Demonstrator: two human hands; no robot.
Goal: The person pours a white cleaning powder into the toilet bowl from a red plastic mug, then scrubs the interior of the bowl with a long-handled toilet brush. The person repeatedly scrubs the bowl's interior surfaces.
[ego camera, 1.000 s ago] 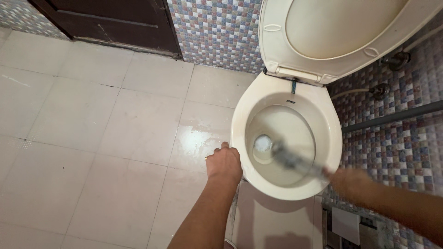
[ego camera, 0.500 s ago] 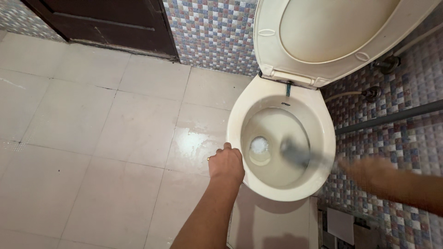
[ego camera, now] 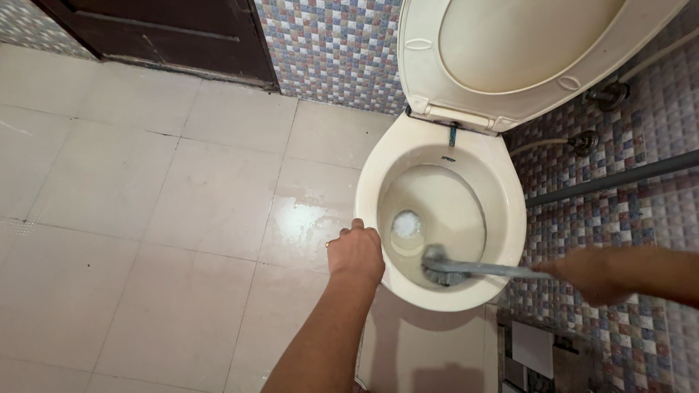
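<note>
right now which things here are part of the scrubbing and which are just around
In use:
toilet brush in right hand
toilet bowl
left hand on the bowl's rim

Just around:
raised lid
dark door
wall pipe
hose

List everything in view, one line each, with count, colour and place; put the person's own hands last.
toilet bowl: one, cream, right of centre, seat and lid raised
toilet lid: one, cream, upright at top right
toilet brush: one, grey, head inside the bowl near its front wall, handle running right
water: small foamy pool at the bowl's bottom
floor tiles: large, pale beige, left; wet patch beside the bowl
door: one, dark brown, top left
mosaic wall tiles: multicoloured, behind and right of the toilet
pipe: one, grey, along the right wall
left hand: resting on the bowl's left rim
right hand: gripping the brush handle
</note>
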